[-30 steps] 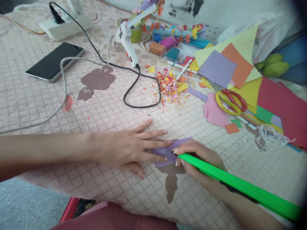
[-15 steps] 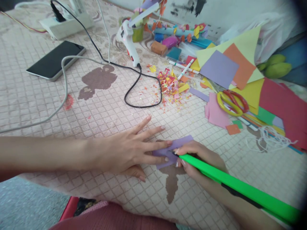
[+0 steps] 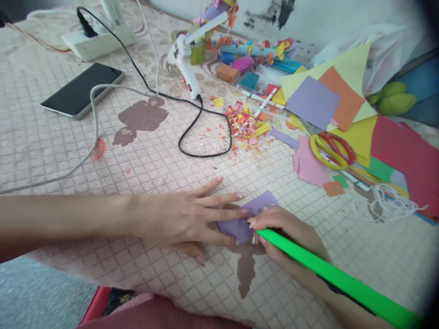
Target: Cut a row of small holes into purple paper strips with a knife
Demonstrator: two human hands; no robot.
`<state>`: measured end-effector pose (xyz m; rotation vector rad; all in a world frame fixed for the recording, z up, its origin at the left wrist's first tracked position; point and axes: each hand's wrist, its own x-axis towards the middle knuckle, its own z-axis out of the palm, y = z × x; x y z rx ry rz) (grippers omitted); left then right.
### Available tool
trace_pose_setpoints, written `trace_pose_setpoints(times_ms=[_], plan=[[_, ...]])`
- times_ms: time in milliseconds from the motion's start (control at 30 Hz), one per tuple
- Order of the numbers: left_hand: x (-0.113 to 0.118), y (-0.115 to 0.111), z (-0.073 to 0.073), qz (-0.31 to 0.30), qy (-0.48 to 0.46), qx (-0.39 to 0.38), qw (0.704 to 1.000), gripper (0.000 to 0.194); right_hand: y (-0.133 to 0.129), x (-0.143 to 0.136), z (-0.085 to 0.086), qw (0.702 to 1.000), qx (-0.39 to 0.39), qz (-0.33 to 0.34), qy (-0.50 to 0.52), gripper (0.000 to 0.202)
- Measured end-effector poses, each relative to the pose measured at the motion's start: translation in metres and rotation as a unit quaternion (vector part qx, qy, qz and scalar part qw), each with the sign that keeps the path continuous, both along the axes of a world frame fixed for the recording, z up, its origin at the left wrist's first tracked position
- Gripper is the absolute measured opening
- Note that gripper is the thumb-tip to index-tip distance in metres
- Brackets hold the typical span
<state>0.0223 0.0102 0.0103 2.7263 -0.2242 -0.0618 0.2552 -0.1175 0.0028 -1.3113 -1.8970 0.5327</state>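
Observation:
A small purple paper point(image 3: 235, 228) lies on the quilted tablecloth, with a row of small holes near its upper right edge. My left hand point(image 3: 192, 217) rests flat with fingers spread, the fingertips on the paper. My right hand point(image 3: 288, 228) is closed around the front end of a long bright green tool point(image 3: 329, 265), whose dark tip meets the paper beside my left fingers. The very point of the tip is hidden between the fingers.
A white glue gun point(image 3: 187, 68) with a looped black cord stands behind paper scraps point(image 3: 243, 125). Yellow and red scissors point(image 3: 331, 148) lie among coloured papers point(image 3: 313, 103) at right. A phone point(image 3: 84, 89) and power strip point(image 3: 99, 43) are at left.
The purple paper has turned, and its row of holes now shows. My left hand has shifted slightly on it. The green tool remains in my right hand.

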Motion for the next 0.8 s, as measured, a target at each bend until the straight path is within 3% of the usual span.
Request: trace_pose_setpoints(times_ms=[167,367,600,800], plan=[[0.001,0.003,0.002,0.005,-0.006,-0.036,0.999,0.055,-0.005,0.003,-0.002,0.998,0.022,0.004,-0.051,0.018],[-0.002,0.002,0.001,0.007,-0.021,-0.032,0.999,0.052,-0.013,0.013,-0.006,0.996,-0.011,0.05,-0.077,0.027],[0.002,0.006,0.003,-0.005,-0.001,-0.039,0.999,0.052,-0.003,0.003,0.001,1.0,-0.015,-0.006,-0.022,0.021],[0.002,0.005,0.002,0.009,0.002,-0.042,0.999,0.057,0.0,-0.001,0.005,1.0,-0.019,-0.017,0.001,0.024]])
